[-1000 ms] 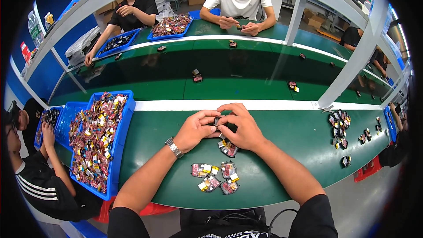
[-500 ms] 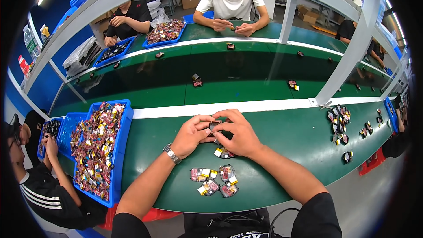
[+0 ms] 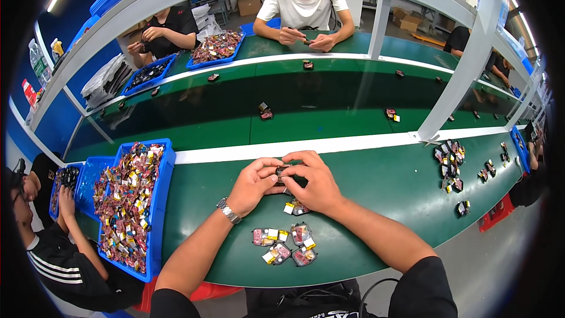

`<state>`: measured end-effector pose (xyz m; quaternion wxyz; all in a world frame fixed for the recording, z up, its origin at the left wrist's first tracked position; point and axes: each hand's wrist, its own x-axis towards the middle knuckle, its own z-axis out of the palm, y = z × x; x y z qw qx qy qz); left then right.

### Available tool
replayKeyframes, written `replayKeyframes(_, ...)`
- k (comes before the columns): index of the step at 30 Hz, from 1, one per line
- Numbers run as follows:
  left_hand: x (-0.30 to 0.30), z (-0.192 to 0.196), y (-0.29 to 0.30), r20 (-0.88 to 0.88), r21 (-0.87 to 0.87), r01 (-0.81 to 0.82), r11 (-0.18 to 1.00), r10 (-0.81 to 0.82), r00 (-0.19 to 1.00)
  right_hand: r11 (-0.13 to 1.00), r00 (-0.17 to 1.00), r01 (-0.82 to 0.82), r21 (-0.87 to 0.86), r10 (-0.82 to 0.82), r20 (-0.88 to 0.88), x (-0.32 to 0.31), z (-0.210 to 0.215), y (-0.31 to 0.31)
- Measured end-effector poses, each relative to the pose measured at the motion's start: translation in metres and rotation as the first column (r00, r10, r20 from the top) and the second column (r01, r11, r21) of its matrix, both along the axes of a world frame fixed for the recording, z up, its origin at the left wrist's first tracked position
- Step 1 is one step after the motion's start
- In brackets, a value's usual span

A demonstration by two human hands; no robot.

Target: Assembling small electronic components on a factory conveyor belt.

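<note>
Left hand: thumb and fingers clamped on a small dark case. Right hand: fingertips closed on the same case from the other side. The case is held between the 2 hands, over the far half of the green bench, near the white rail; its inner detail is covered by the fingers. A metal watch is on the left wrist.

Just below the right hand lies 1 loaded case, partly hidden by that hand. Nearer the bench's front edge, a group of 4 loaded cases lies close together, with pink, white and yellow parts showing.

To the left stands a blue tray, heaped with small pink, white and yellow pieces. On the right side of the bench lies a cluster of dark cases, with several more near it.

Beyond the rail, scattered cases lie on a green surface. Across from it, a person in a white shirt holds a small item in 2 hands.
</note>
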<state>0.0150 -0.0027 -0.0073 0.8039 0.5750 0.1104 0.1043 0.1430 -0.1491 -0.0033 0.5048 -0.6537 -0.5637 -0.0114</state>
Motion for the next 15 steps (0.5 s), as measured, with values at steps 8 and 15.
replayKeyframes(8, 0.000, 0.000, 0.000, 0.007, 0.001, 0.020, 1.000, -0.020, 1.000, 1.000, 1.000, 0.003, -0.021, -0.004, -0.028, -0.003, 0.000, -0.001)
replayKeyframes(15, -0.001, -0.002, 0.000, 0.000, -0.022, 0.009, 1.000, -0.009, 1.000, 0.993, 0.964, -0.090, -0.077, 0.068, -0.256, 0.004, -0.012, 0.001)
